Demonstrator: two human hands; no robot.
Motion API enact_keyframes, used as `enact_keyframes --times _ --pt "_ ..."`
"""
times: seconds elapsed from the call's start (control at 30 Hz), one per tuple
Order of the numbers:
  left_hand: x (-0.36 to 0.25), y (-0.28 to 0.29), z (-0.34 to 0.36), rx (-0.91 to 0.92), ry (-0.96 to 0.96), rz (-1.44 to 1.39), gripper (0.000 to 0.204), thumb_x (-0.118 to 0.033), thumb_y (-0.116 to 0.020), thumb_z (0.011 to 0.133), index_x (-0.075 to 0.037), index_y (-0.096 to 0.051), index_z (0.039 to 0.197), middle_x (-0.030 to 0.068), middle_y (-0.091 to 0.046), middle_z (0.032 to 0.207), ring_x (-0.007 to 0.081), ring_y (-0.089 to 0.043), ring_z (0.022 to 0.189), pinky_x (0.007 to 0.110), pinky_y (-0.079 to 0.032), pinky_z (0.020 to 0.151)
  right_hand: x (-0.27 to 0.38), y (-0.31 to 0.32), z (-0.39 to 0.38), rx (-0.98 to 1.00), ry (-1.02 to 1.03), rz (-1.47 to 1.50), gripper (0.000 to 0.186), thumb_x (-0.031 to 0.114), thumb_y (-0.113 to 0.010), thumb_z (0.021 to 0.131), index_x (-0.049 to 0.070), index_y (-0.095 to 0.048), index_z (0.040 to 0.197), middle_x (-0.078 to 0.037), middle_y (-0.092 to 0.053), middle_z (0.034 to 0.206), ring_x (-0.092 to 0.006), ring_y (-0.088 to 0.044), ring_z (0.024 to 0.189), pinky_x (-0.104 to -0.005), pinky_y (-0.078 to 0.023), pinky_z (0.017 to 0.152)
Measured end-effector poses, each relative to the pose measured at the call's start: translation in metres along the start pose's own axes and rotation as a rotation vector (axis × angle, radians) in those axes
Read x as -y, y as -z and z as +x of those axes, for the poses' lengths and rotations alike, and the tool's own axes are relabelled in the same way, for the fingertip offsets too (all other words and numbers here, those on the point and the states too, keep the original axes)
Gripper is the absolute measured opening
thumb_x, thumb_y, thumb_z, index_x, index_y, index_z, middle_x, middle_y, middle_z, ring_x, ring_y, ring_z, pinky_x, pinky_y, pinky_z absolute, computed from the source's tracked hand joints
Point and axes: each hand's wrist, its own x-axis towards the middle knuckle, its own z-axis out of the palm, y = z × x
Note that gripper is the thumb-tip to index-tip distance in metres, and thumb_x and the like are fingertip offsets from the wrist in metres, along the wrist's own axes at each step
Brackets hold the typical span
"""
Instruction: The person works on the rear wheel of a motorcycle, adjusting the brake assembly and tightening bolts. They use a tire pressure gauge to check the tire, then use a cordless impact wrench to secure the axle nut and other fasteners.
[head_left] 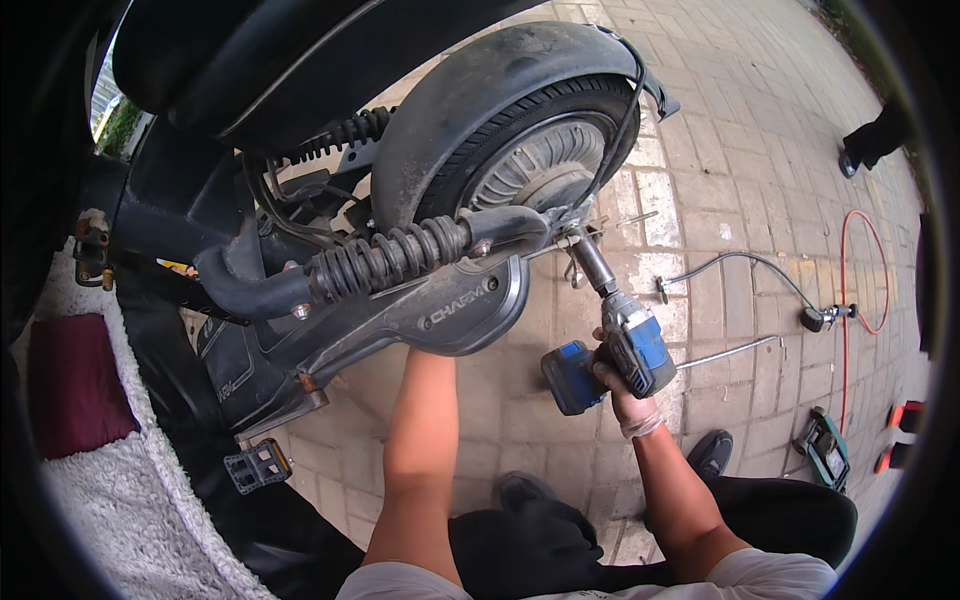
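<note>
My right hand, in a thin pale glove rolled at the wrist, is wrapped round the grip of a blue and black cordless impact wrench. A long socket on its nose reaches to the axle nut area at the hub of a scooter's rear wheel. My left forearm passes under the black plastic swingarm cover, which hides the left hand and its fingers. A coil-spring shock absorber runs above that cover. A black cable hangs past the wheel.
A long metal rod lies on the brick paving, beside a black hose with a gauge and a red air hose. Farther right sits a green tool. A pedal juts out at left. Another person's foot shows at far right.
</note>
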Motion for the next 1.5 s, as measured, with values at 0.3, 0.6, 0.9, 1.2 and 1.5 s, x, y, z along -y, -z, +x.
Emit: enact_keyframes --times 0.3,0.6,0.9,1.2,1.5 --pt "-0.001 0.002 -0.008 0.023 -0.019 0.033 0.041 -0.032 -0.048 0.096 -0.006 -0.052 0.128 0.0129 -0.058 0.123 0.0245 -0.055 0.112 0.039 -0.041 0.099 0.008 0.005 0.002 0.006 -0.031 0.104 0.046 -0.001 -0.062 0.074 0.003 -0.056 0.120 -0.004 -0.058 0.092 -0.0153 -0.056 0.084 -0.0305 -0.046 0.079" --pt "-0.004 0.004 -0.014 0.023 -0.018 0.071 0.042 -0.034 -0.047 0.097 -0.007 -0.051 0.129 0.0118 -0.057 0.125 0.0244 -0.054 0.114 0.039 -0.039 0.101 0.005 -0.002 0.002 -0.008 -0.039 0.219 0.043 -0.001 -0.061 0.073 0.004 -0.057 0.116 -0.003 -0.058 0.094 -0.0141 -0.056 0.082 -0.0296 -0.046 0.076" --pt "-0.007 0.004 -0.031 0.019 -0.001 0.106 0.044 -0.036 -0.045 0.098 -0.007 -0.050 0.131 0.0107 -0.056 0.128 0.0243 -0.053 0.116 0.039 -0.038 0.102 0.001 -0.002 0.003 -0.011 -0.054 0.243 0.037 0.002 -0.063 0.075 0.005 -0.059 0.111 -0.002 -0.059 0.092 -0.0138 -0.056 0.084 -0.0294 -0.046 0.079" --pt "-0.007 0.007 -0.042 0.040 0.033 0.180 0.046 -0.038 -0.043 0.099 -0.008 -0.049 0.133 0.0097 -0.055 0.130 0.0242 -0.052 0.118 0.038 -0.036 0.104 -0.015 0.043 -0.004 -0.094 0.159 -0.534 0.033 0.010 -0.077 0.077 0.011 -0.065 0.107 -0.004 -0.067 0.098 -0.0188 -0.064 0.091 -0.0329 -0.051 0.079" --pt "-0.046 0.036 -0.130 0.088 0.354 0.801 0.047 -0.040 -0.041 0.100 -0.008 -0.048 0.134 0.0086 -0.054 0.133 0.0240 -0.051 0.120 0.038 -0.035 0.106 0.188 0.142 0.032 -0.216 0.040 -0.024 0.055 -0.002 -0.057 0.057 -0.001 -0.059 0.113 -0.012 -0.064 0.101 -0.0182 -0.058 0.067 -0.0295 -0.049 0.065"
